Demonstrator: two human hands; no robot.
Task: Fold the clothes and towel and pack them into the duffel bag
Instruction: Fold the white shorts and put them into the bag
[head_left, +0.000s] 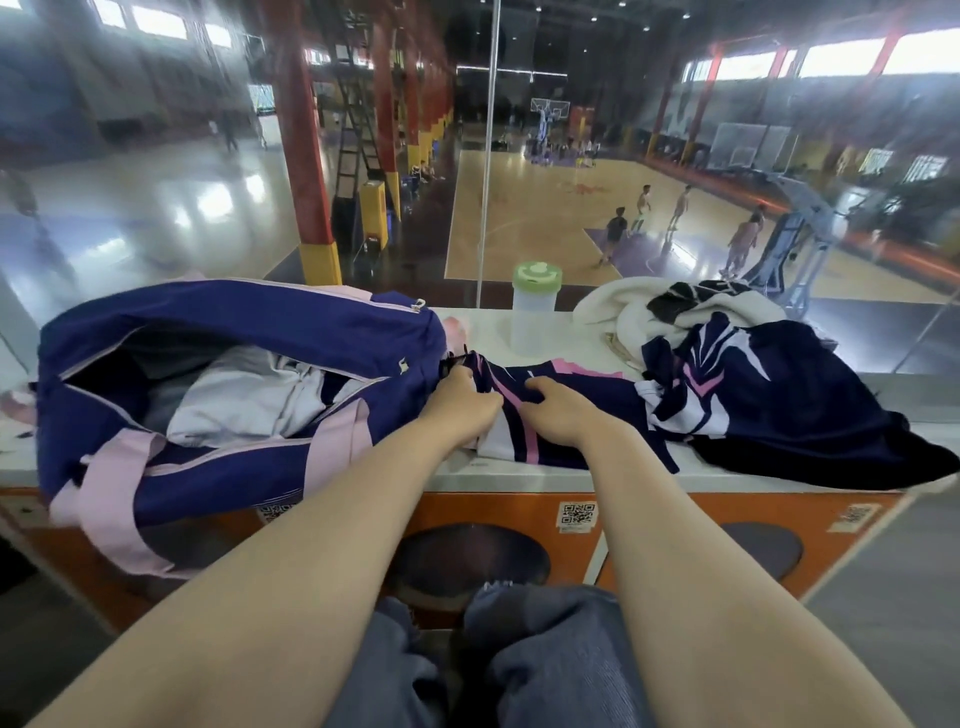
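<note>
- Hands first: our left hand and right hand both pinch the navy and pink garment, which lies on the white counter just right of the open duffel bag.
- We should pull the cloth flat and match its edges before we fold.
- The towel sits heaped at the far right, partly under the navy clothes.
- The bottle stands close behind, so we keep our sweep low.
- The front edge of the counter is near; cloth already droops over it on the right.

A green-lidded bottle stands on the white counter.
</note>
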